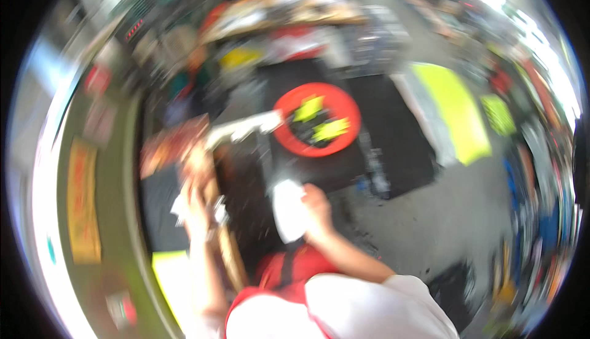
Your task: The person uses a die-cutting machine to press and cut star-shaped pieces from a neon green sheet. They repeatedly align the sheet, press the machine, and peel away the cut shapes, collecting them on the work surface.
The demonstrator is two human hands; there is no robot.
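The head view is smeared by motion blur, so only coarse shapes can be told. The right hand (pixel 315 207) sits a little below the middle of the picture, its forearm coming up from the lower edge past a white sleeve. It holds a white, flat, sheet-like piece (pixel 287 211), perhaps paper or cloth, at the piece's right edge; the fingers are closed against that edge, though the blur hides which fingers pinch it. The left hand (pixel 198 182) is raised left of centre, its forearm rising from the lower edge. It is wrapped around the near end of a long pale tool with a whitish shaft (pixel 243 127) that runs up and to the right. How the fingers lie on it cannot be told through the blur. Small white scraps show just beside this hand.

The far end of the shaft reaches the left rim of a round red-orange tray (pixel 283 136) that lies on a black mat (pixel 393 136) on the grey floor. Inside the tray lie two bright yellow-green pieces (pixel 319 121) on a dark middle. The white piece hangs below the tray, apart from it. To the right, on the floor, lies a long yellow-green sheet (pixel 455 112), well apart from both hands. A red garment shows at the lower edge between the forearms.
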